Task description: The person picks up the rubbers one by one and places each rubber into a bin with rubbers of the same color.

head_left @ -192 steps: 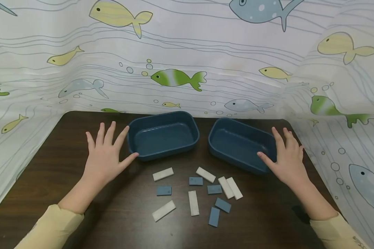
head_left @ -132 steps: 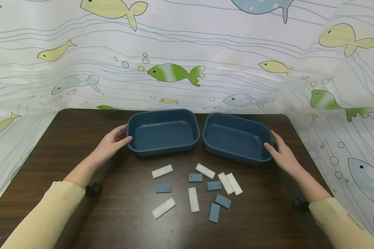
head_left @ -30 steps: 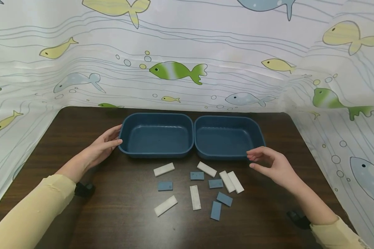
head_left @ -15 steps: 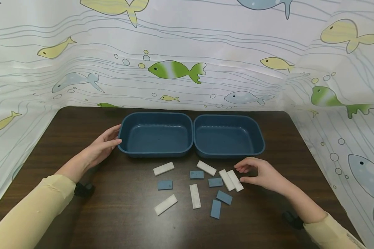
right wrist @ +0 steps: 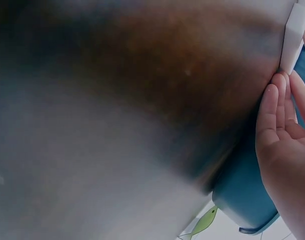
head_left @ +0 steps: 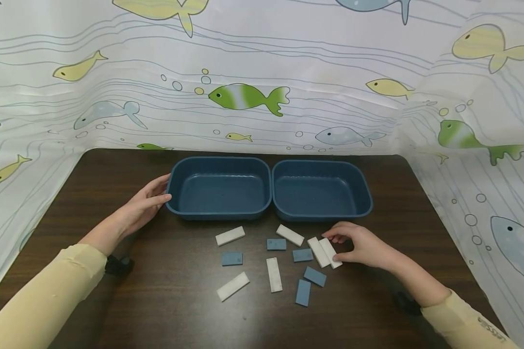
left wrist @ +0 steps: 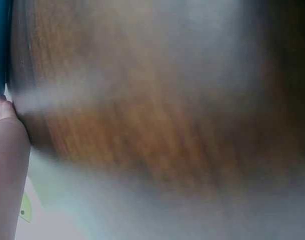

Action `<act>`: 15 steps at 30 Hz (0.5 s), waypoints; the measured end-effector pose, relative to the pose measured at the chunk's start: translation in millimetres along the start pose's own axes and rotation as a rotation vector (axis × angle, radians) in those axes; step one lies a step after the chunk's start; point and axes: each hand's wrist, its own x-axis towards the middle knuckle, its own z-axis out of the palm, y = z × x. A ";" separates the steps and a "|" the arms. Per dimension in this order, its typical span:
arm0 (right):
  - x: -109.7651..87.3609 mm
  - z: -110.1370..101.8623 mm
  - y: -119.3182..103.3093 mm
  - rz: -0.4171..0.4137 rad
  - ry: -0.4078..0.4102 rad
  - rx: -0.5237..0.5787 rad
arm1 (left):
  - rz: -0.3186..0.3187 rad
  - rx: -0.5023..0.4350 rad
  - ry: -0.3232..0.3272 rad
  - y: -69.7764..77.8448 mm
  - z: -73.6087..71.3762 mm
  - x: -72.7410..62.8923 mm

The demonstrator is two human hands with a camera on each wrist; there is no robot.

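Note:
In the head view my left hand (head_left: 143,206) rests against the left end of the left blue tray (head_left: 220,214), thumb at its rim and relaxed fingers along the outer wall. My right hand (head_left: 362,246) bends over the right one of two white rectangular blocks (head_left: 330,253) lying side by side, fingertips at its far end and thumb at its near end. The right wrist view shows that white block (right wrist: 293,37) at the fingertips. In the left wrist view only part of my left hand (left wrist: 6,150) shows, beside a blue edge.
The right blue tray (head_left: 320,216) stands against the left one. Several white blocks (head_left: 274,275) and blue, shorter blocks (head_left: 303,293) lie scattered on the dark wooden table (head_left: 174,300). A fish-patterned white cloth (head_left: 262,58) rises behind the table.
Earlier both hands were spread open, then moved the trays together and square. My right hand has since left the right tray and come down to the white block; the left hand stays put.

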 end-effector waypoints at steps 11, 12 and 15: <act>-0.5 -0.7 -2.4 0.008 0.032 -0.043 | 0.021 -0.008 -0.002 -0.2 0.9 0.1; -0.4 -0.9 -3.0 0.014 0.031 -0.038 | 0.020 -0.007 -0.001 0.0 1.0 -0.2; 0.6 -1.9 -4.7 0.035 0.036 -0.021 | 0.019 -0.008 -0.001 0.5 0.9 -0.7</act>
